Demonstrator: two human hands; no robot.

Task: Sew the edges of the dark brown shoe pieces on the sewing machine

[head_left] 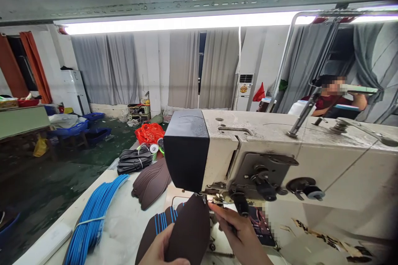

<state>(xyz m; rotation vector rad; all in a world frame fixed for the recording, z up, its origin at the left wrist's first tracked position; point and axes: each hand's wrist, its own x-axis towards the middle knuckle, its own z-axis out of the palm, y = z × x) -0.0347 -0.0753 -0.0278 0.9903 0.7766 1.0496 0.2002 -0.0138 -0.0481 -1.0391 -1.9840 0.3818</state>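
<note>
Brown panel (190, 227) | left hand (163, 248) pinches it, thumb on top | right hand (238, 232) beside sewing machine (267, 140) foot, grip unclear | risk: panel slip could nip fingertip, skew edge

Your dark brown panel (191, 227) is smooth, kinda leaf-shaped, slanting up from your left hand (161, 250), top end just beside your right hand (241, 234). Blue-striped brown piece (161, 221)'s just past your left, partly behind it.
</note>
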